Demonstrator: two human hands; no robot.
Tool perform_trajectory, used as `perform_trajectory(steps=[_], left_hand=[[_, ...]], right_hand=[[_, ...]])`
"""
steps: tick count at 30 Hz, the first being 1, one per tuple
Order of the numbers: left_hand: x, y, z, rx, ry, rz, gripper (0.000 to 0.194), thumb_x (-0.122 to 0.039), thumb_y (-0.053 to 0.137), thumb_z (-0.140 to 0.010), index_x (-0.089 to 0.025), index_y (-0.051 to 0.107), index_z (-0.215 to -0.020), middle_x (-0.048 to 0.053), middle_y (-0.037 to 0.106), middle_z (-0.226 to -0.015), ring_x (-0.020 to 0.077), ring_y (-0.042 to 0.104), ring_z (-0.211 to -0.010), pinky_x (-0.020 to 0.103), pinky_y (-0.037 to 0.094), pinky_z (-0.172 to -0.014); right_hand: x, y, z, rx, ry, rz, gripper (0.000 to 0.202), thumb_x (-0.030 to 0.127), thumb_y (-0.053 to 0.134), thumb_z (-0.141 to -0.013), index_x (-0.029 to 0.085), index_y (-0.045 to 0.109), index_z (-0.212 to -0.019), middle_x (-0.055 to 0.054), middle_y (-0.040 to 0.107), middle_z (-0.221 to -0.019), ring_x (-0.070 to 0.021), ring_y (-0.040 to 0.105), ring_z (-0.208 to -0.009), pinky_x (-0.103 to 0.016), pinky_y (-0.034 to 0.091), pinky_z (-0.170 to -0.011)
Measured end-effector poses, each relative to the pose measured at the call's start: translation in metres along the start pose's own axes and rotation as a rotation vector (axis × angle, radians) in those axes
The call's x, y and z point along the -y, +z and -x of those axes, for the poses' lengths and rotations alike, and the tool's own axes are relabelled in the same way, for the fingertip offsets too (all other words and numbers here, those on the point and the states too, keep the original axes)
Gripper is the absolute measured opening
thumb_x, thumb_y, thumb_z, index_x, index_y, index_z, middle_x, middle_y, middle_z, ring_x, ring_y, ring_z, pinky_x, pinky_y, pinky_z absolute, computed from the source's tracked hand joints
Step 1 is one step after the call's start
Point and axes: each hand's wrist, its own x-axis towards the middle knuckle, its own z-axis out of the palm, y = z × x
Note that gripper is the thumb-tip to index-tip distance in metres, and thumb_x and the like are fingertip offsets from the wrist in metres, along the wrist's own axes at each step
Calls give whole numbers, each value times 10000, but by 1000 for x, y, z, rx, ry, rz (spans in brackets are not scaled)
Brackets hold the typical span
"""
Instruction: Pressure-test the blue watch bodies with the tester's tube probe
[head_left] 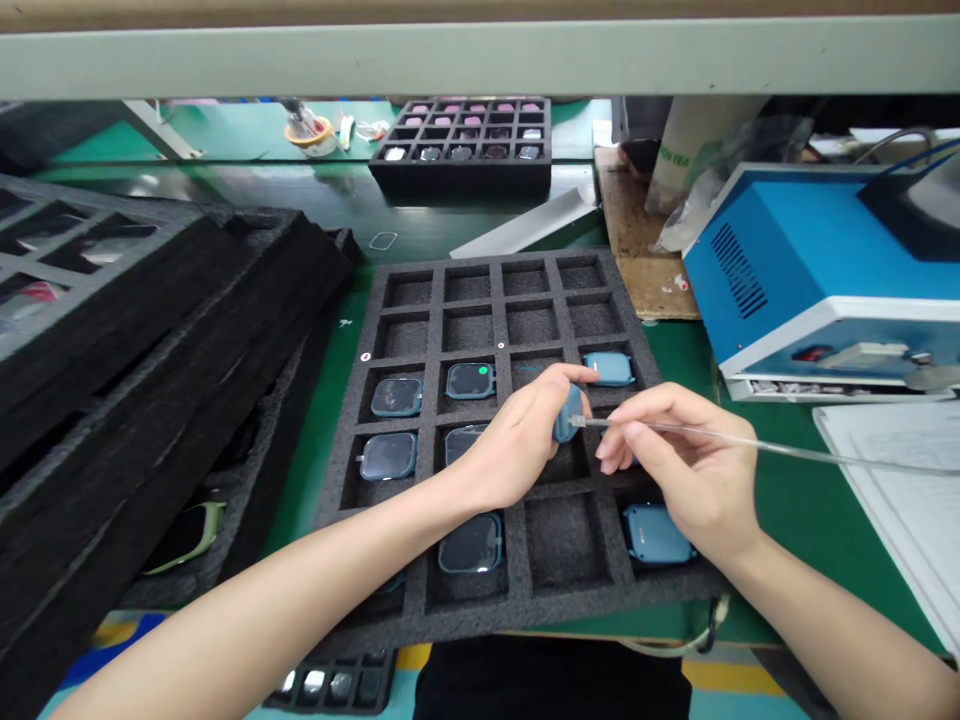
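Over the right half of a black foam tray (551,590), my left hand (525,435) grips a blue smartwatch case (567,412) on its edge. My right hand (686,460) pinches a thin clear tube (780,448), whose small tip touches or nearly touches the side of that case. More watch cases sit in the tray's compartments: one with a green dot (470,380), a dark-screened one (471,543), and two showing blue backs, an upper case (609,369) and a lower case (658,533). My hands partly hide the compartments beneath them.
Stacked black foam trays (247,300) lean at the left. A blue machine (840,270) stands at the right, above some papers (892,490). Farther back are a smaller foam tray (461,180), a white strip (525,228) and a tape roll (311,138). A shelf beam (480,60) crosses overhead.
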Motion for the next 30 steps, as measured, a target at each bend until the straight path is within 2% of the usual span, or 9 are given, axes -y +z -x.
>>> perform_trajectory(steps=[4, 10, 19, 30], left_hand=[[1, 9, -2, 1, 0, 132, 443, -490, 270, -907, -169, 523, -1078, -14, 512, -682, 83, 351, -472, 202, 267, -417], [1, 22, -13, -30, 51, 161, 478, -537, 237, -898, -165, 531, -832, -30, 469, -543, 102, 421, -471, 198, 286, -415], [2, 20, -9, -42, 41, 157, 458, -510, 259, -903, -171, 557, -823, -36, 466, -525, 105, 447, -469, 211, 347, -449], [5, 18, -11, -10, 54, 83, 456, -490, 224, -912, -178, 546, -833, -36, 473, -523, 109, 456, -463, 218, 328, -445]], right_hand=[[-2, 0, -1, 3, -5, -40, 79, 112, 548, -807, 166, 605, -798, 1, 638, -626, -124, 608, -519, -238, 522, -507], [-3, 0, -3, -39, 1, -68, 53, 134, 554, -806, 162, 597, -794, 0, 647, -619, -123, 605, -522, -242, 533, -528], [0, 1, -1, -42, 19, -32, 69, 105, 578, -769, 170, 601, -763, -9, 669, -630, -135, 631, -528, -250, 561, -522], [1, 1, 0, -47, 6, 4, 97, 80, 569, -765, 169, 607, -768, -3, 661, -629, -131, 630, -537, -244, 555, -526]])
